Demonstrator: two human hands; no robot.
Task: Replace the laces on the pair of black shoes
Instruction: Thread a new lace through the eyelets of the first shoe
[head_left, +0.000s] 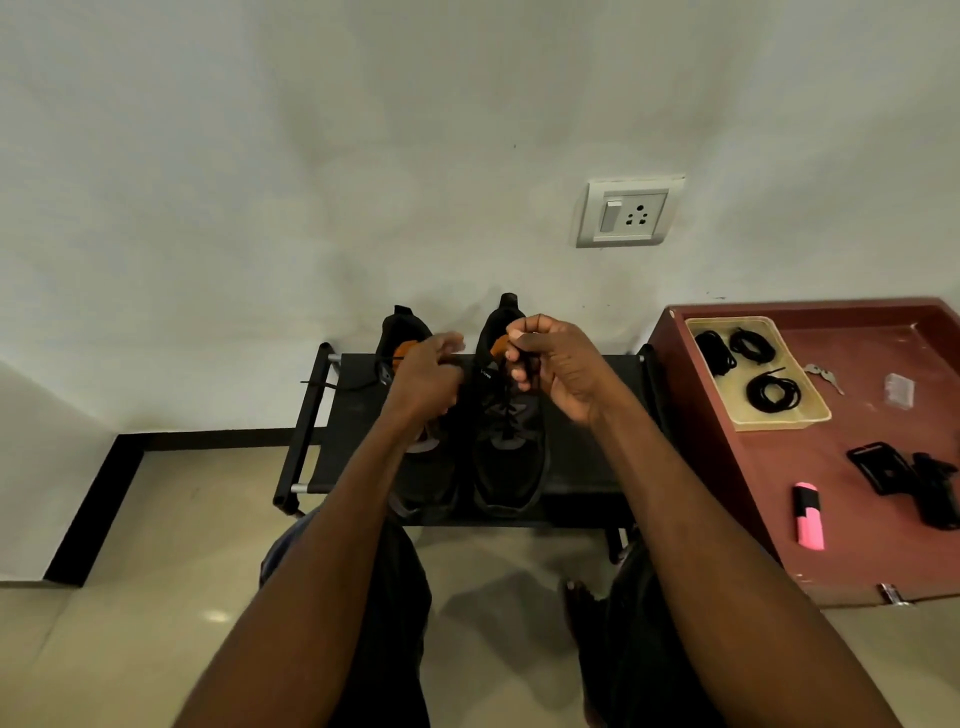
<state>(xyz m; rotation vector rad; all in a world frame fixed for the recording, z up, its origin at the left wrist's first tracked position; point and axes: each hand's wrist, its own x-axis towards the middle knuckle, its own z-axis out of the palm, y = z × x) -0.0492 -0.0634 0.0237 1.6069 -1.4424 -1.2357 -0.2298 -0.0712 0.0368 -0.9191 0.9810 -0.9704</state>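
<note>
Two black shoes with orange linings stand side by side on a low black rack (582, 452), toes toward me. My right hand (556, 369) is raised over the right shoe (511, 457) and pinches a black lace (523, 364) that runs down to its eyelets. My left hand (428, 379) hovers over the left shoe (426, 478), fingers curled; it is blurred and what it holds is unclear. A loose black lace end (332, 385) trails left from the left shoe across the rack.
A dark red table (852, 545) stands at the right with a pale tray (779, 421) of several coiled black laces, keys (823, 375), a pink highlighter (809, 515) and a black strap (904, 478). A wall socket (628, 212) is above. My legs are below the rack.
</note>
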